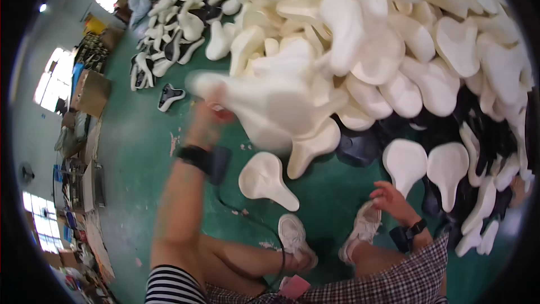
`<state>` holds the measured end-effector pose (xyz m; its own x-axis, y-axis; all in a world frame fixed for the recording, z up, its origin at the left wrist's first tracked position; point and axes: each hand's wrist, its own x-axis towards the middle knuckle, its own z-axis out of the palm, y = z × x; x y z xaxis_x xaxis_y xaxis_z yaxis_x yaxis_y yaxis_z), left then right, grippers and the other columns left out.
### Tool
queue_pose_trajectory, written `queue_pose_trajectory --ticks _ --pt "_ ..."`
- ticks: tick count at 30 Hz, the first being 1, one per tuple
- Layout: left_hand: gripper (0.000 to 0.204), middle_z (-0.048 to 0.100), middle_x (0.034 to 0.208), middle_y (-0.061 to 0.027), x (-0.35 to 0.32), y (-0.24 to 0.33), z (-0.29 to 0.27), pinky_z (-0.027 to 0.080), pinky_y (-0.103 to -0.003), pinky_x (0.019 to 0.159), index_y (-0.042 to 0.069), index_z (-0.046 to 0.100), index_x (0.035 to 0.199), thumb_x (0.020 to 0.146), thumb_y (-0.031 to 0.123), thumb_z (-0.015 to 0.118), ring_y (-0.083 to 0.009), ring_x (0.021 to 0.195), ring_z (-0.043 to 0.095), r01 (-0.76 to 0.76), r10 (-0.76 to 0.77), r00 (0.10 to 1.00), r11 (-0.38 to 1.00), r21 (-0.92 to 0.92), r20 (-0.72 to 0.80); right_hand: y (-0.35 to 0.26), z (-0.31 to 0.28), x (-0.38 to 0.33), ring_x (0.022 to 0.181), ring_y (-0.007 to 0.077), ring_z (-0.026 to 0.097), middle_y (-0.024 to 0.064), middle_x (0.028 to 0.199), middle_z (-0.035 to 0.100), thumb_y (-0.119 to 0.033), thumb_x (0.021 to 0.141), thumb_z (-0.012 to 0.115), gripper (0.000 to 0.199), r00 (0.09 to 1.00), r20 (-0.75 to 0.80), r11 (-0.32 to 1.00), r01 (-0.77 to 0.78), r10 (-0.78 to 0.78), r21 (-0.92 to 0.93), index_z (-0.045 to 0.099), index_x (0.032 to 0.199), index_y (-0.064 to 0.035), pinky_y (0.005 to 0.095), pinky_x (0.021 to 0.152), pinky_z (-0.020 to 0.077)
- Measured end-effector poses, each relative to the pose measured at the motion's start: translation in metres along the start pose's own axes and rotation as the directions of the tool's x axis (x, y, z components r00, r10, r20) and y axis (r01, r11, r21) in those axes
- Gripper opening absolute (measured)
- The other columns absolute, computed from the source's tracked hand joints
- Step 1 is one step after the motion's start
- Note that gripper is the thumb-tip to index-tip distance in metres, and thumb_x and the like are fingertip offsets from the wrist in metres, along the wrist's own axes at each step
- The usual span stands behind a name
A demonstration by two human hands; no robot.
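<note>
My left hand [212, 107] is raised and smeared by motion, closed around the narrow nose end of a pale foam bicycle saddle [278, 107]. That saddle is blurred too, its wide end pointing right in front of the big heap. Below it a loose foam saddle [263, 175] lies on the green floor, and another foam saddle [316, 147] rests at the heap's near edge. Low by my right shoe [367, 220], my right hand [392, 201] hangs with its fingers apart and nothing in them.
A tall heap of cream foam saddles [377, 50] fills the far right, with black pieces [360, 147] underneath. Farther left lies a smaller pile of white-and-black saddles [188, 25]. Cardboard boxes [91, 93] line the left wall. A dark cable [253, 218] runs past my left leg.
</note>
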<state>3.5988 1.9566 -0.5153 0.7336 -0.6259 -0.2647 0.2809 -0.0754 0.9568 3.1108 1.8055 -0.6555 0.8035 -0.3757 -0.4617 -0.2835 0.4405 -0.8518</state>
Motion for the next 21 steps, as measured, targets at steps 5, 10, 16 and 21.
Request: queue_pose_trajectory --ticks 5,10,16,21 --pt "0.042 0.06 0.093 -0.0092 0.003 0.094 -0.064 0.051 -0.035 0.08 0.003 0.052 0.117 0.091 0.034 0.061 -0.0241 0.09 0.062 -0.322 0.314 0.863 0.946 0.047 -0.396 0.084 -0.016 -0.065 0.086 0.0119 0.061 0.0032 0.1 0.065 -0.018 0.092 0.059 0.025 0.949 -0.021 0.681 -0.241 0.316 -0.692 0.058 0.112 -0.0052 0.0296 0.079 0.0498" --pt "0.041 0.063 0.105 -0.0135 -0.038 -0.131 -0.042 0.046 -0.04 0.091 0.004 0.064 0.105 0.067 0.016 0.076 -0.0327 0.101 0.059 -0.349 0.082 0.937 0.24 0.906 0.339 0.139 0.01 -0.093 0.084 0.0131 0.062 0.0043 0.097 0.065 -0.019 0.09 0.059 0.024 0.923 -0.196 0.568 -0.361 0.331 -0.74 0.06 0.109 -0.0046 0.0302 0.077 0.0502" --pt "0.053 0.052 0.125 -0.0119 -0.118 -0.262 0.026 0.025 -0.06 0.106 0.013 0.058 0.118 0.066 0.015 0.07 -0.0389 0.134 0.029 -0.752 -0.341 0.657 -0.227 0.619 0.672 0.18 0.027 -0.061 0.083 0.0145 0.063 0.0056 0.094 0.066 -0.02 0.089 0.06 0.024 0.893 -0.338 0.543 -0.449 0.297 -0.71 0.062 0.106 -0.0038 0.0309 0.076 0.0508" --pt "0.046 0.054 0.12 -0.0126 -0.107 -0.259 0.044 0.019 -0.063 0.106 0.012 0.055 0.116 0.072 0.017 0.067 -0.0361 0.131 0.034 -0.651 -0.423 0.74 -0.258 0.714 0.523 0.187 0.046 -0.033 0.081 0.0157 0.063 0.0067 0.091 0.067 -0.021 0.088 0.06 0.024 0.898 -0.323 0.569 -0.439 0.299 -0.695 0.063 0.103 -0.0032 0.0314 0.074 0.0512"
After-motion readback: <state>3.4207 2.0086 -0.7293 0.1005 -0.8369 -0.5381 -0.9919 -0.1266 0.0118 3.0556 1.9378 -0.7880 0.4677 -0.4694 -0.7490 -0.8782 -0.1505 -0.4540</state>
